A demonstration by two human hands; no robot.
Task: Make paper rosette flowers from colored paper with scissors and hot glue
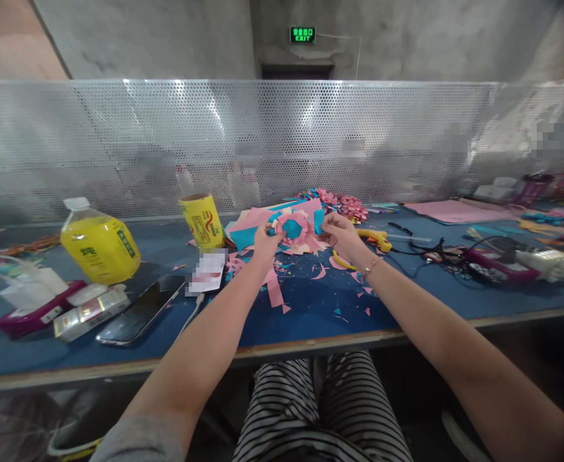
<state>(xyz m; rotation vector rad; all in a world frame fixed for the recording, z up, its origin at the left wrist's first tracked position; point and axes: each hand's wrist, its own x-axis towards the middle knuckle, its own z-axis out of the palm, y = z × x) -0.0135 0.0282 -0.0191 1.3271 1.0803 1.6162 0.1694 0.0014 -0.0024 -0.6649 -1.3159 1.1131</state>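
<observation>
Dark-and-light striped trousers (284,410) are worn with a grey left sleeve (140,439) and a thin right-wrist bracelet (371,266).

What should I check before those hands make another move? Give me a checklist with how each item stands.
1. Left hand has a grip on the pink-and-blue paper piece: ok.
2. Right hand has a grip on the small blue paper piece: ok.
3. Table below the hands free of paper scraps: not ok, many lie there.
4. Cap on the yellow bottle: ok.
5. Glue on the small blue paper piece: cannot tell, too small to see.
</observation>
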